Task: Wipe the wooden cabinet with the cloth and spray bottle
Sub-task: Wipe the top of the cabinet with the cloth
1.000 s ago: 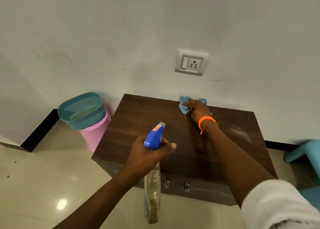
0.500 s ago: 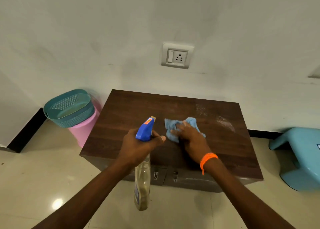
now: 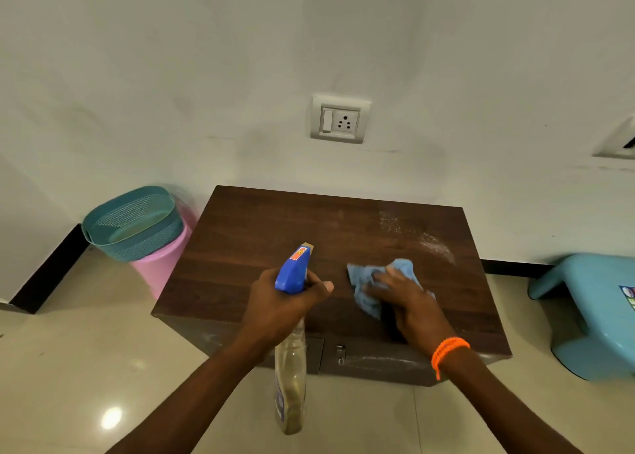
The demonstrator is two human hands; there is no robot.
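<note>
I find the wooden cabinet (image 3: pixel 275 247) at frame centre against the wall, with a whitish residue patch (image 3: pixel 436 244) toward its upper right. My right hand (image 3: pixel 409 302) presses the crumpled blue cloth (image 3: pixel 369 282) onto the top, fingers spread flat. My left hand (image 3: pixel 281 307), fingers clamped, grips the spray bottle (image 3: pixel 292 319) at the near edge, nozzle forward.

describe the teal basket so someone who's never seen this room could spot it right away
Start at the dark wooden cabinet against the white wall and look to the floor just off its left side. There a pink bucket stands in the corner, and the teal basket sits tilted on top of it. Its perforated mesh walls set it apart from the smooth, solid pale blue stool to the right of the cabinet.
</note>
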